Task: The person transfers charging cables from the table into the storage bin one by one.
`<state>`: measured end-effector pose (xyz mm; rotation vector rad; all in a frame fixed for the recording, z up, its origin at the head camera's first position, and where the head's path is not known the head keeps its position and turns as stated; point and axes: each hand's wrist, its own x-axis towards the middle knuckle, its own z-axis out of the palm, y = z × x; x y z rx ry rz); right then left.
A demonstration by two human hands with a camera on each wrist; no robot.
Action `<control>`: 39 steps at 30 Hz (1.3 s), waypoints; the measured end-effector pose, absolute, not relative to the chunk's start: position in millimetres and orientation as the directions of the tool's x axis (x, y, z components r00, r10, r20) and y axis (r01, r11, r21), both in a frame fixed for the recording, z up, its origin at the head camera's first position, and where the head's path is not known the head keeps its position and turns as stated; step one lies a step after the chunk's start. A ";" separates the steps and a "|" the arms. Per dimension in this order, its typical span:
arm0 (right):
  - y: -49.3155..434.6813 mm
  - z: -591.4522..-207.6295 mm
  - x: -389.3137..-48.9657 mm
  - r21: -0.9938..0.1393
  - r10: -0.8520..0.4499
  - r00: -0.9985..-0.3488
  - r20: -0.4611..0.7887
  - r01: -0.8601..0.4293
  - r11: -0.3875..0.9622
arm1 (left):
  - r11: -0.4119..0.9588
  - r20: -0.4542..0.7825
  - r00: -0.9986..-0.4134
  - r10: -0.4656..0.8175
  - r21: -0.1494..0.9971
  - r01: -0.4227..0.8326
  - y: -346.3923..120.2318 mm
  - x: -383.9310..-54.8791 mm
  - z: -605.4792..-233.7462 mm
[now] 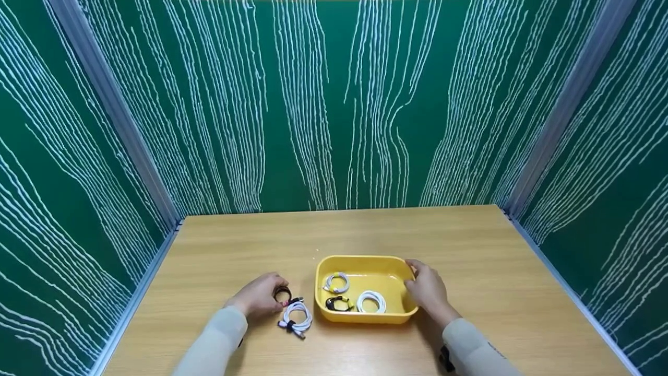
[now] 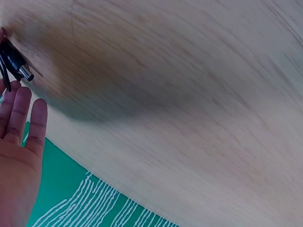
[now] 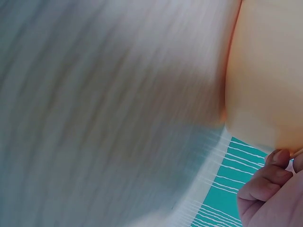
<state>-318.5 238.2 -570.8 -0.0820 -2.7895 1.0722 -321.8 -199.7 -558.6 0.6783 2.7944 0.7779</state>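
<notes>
In the head view my left hand pinches a coiled black cable between thumb and fingers, left of the yellow bin. The left wrist view catches this cable's barrel plug with its metal tip. A coiled white cable with a black tie lies on the table just beside that hand. My right hand grips the right side of the yellow bin, thumb inside the rim. Inside the bin are a white coil with a yellow tie, a black coil with yellow and a plain white coil.
The wooden table meets green walls with white wavy lines at the back and both sides. Grey posts stand at the corners. Tiny white specks lie on the table behind the bin's left corner.
</notes>
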 end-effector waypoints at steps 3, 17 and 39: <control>237.7 -570.5 -318.7 -0.669 0.104 -0.988 0.115 0.000 0.743 | 0.763 -0.034 -0.885 0.465 0.523 0.381 -200.0 -321.2 -559.4; 238.1 -572.0 -317.3 -0.667 0.089 -0.987 0.134 -0.023 0.745 | 0.768 -0.012 -0.875 0.484 0.486 0.418 -199.0 -318.4 -558.4; 238.8 -571.5 -317.6 -0.662 0.093 -0.985 0.142 -0.024 0.749 | 0.781 -0.050 -0.919 0.392 0.545 0.303 -201.5 -321.3 -557.3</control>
